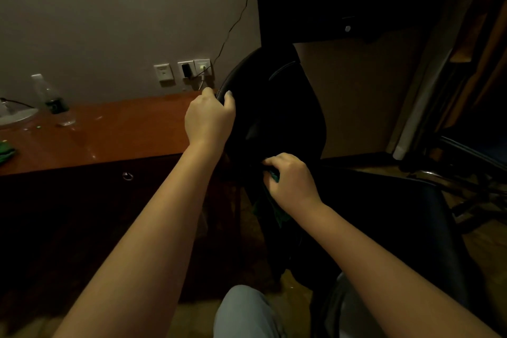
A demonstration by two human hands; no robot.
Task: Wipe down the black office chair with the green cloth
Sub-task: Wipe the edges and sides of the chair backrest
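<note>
Right hand [291, 182], crumpled green cloth [275, 177], glossy chair [274, 107]

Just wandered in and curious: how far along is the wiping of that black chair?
Nothing is visibly finished; the dim picture can't show which parts are clean. In hand: the left hand grips the backrest top of the black chair while the right hand holds the green cloth against its lower part. Left, probably: the seat and the rest.
</note>
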